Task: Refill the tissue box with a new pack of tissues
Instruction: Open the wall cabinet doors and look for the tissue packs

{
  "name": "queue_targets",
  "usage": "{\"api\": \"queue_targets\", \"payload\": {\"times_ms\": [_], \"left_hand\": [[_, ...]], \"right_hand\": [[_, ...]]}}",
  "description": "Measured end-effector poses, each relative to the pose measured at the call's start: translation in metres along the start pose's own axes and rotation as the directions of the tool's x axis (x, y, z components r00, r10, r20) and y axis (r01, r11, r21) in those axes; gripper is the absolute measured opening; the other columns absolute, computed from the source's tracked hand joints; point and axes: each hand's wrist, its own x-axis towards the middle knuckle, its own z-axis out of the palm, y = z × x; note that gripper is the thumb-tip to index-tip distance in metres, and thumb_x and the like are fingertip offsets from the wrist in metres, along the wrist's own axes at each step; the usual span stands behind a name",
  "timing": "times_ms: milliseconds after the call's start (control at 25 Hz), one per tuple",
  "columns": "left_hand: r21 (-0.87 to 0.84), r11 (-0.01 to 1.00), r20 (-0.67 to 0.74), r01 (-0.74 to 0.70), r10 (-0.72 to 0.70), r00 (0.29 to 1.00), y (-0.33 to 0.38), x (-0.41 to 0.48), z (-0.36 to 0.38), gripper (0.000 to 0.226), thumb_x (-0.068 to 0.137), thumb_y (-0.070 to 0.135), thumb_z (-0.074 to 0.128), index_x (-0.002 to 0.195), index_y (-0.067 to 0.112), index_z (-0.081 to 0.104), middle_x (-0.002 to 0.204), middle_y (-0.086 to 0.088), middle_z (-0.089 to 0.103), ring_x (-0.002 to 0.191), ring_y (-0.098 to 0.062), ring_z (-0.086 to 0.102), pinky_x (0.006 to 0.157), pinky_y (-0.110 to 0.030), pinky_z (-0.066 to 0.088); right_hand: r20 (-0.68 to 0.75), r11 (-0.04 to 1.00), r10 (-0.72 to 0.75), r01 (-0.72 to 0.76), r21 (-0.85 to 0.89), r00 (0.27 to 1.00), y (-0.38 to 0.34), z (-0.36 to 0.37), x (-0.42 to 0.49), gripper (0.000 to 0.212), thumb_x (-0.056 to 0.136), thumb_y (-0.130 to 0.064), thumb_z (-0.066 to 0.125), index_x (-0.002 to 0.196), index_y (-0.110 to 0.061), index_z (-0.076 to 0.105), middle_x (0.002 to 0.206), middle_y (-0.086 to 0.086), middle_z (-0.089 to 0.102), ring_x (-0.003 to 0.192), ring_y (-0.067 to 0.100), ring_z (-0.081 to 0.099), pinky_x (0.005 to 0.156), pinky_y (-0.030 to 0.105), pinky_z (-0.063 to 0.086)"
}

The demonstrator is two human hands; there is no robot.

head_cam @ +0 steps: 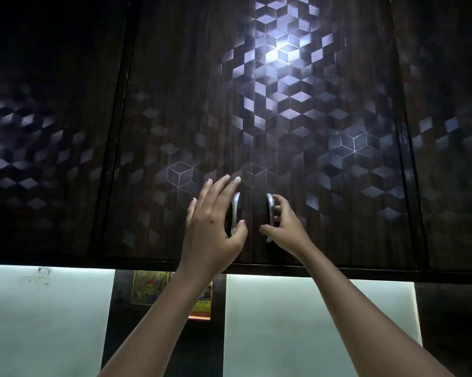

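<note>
Two bare hands are raised to an overhead cabinet with dark doors in a cube pattern. Left hand (215, 221) is spread flat, fingers splayed and extended, over the left door's silver handle (235, 213); thumb sits beside the handle's lower end, nothing gripped. Right hand (282, 223) has its fingers curled around the right door's silver handle (270, 210), thumb pointing left near the seam. Both doors, left door (180, 131) and right door (327, 159), look shut, seam between them running straight down. Below the cabinet are pale lit wall panels (297, 322) and a colourful sticker (147, 287) on a dark strip, partly hidden by the left forearm. Tissue box and tissue pack are nowhere in view.
</note>
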Motion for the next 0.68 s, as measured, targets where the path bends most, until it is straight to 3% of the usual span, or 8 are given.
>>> {"api": "queue_targets", "payload": {"times_ms": [80,160,280,360,440,520,600,680], "left_hand": [[0.002,1.000,-0.011,-0.006,0.006,1.000,-0.002,0.000,-0.004,0.063,0.076,0.028,0.048,0.136,0.032,0.030,0.148,0.006,0.032,0.141,-0.014,0.015,0.113,-0.044,0.007],[-0.016,1.000,0.009,0.027,-0.027,1.000,-0.007,-0.005,-0.005,0.062,0.076,0.030,0.048,0.135,0.033,0.031,0.148,0.007,0.033,0.141,-0.013,0.015,0.115,-0.050,0.011],[-0.074,0.994,0.025,0.082,-0.080,0.996,-0.014,-0.019,0.002,0.061,0.075,0.030,0.049,0.134,0.033,0.032,0.146,0.008,0.035,0.140,-0.011,0.017,0.115,-0.055,0.019],[-0.130,0.986,0.047,0.108,-0.103,0.994,-0.014,-0.026,0.011,0.060,0.076,0.027,0.052,0.134,0.032,0.034,0.145,0.008,0.037,0.138,-0.011,0.024,0.113,-0.054,0.026],[-0.263,0.952,0.105,0.159,-0.136,0.985,-0.005,-0.029,0.025,0.059,0.081,0.019,0.059,0.132,0.035,0.034,0.141,0.010,0.040,0.129,-0.004,0.033,0.111,-0.044,0.033],[-0.441,0.877,0.204,0.188,-0.106,0.973,0.017,-0.028,0.041,0.060,0.083,0.018,0.060,0.128,0.046,0.031,0.132,0.024,0.039,0.117,0.014,0.036,0.105,-0.023,0.034],[-0.551,0.821,0.262,0.149,0.001,0.965,0.053,-0.024,0.057,0.062,0.079,0.026,0.060,0.124,0.054,0.029,0.127,0.032,0.038,0.113,0.024,0.034,0.095,-0.002,0.030],[-0.640,0.764,0.294,0.082,0.145,0.945,0.097,-0.021,0.073,0.066,0.074,0.028,0.058,0.127,0.054,0.028,0.132,0.032,0.038,0.120,0.019,0.033,0.095,0.002,0.028]], "right_hand": [[0.047,0.983,0.057,-0.065,0.173,0.997,0.003,0.008,0.002,0.076,0.079,-0.005,0.062,0.140,-0.023,0.020,0.107,0.006,0.050,0.089,0.012,0.053,0.076,0.023,0.046],[0.007,0.961,0.143,-0.140,0.237,0.990,0.007,0.017,0.005,0.071,0.079,-0.007,0.063,0.137,-0.019,0.024,0.087,0.005,0.048,0.075,0.012,0.050,0.067,0.022,0.045],[-0.044,0.936,0.232,-0.210,0.283,0.972,0.001,0.020,0.004,0.036,0.081,-0.016,0.060,0.113,-0.012,0.046,0.071,0.001,0.043,0.064,0.012,0.046,0.060,0.026,0.041],[-0.141,0.937,0.194,-0.141,0.319,0.971,-0.010,0.016,-0.013,0.019,0.081,-0.013,0.058,0.098,-0.008,0.050,0.068,-0.001,0.040,0.058,0.009,0.041,0.054,0.022,0.037],[-0.265,0.948,0.102,-0.013,0.319,0.959,-0.025,-0.004,-0.044,0.020,0.080,-0.011,0.061,0.098,-0.009,0.053,0.065,-0.003,0.039,0.055,0.005,0.041,0.053,0.017,0.038],[-0.368,0.940,0.045,0.086,0.332,0.929,-0.046,-0.046,-0.082,0.019,0.075,-0.013,0.069,0.089,-0.015,0.055,0.062,-0.006,0.039,0.051,0.002,0.040,0.050,0.015,0.038],[-0.419,0.925,0.031,0.133,0.355,0.907,-0.068,-0.099,-0.118,0.026,0.064,-0.022,0.076,0.078,-0.021,0.055,0.061,-0.007,0.044,0.049,0.002,0.045,0.047,0.015,0.041],[-0.469,0.943,0.037,0.125,0.308,0.882,-0.078,-0.153,-0.148,0.041,0.053,-0.031,0.074,0.089,-0.024,0.056,0.073,-0.010,0.056,0.060,0.000,0.058,0.052,0.014,0.049]]}}
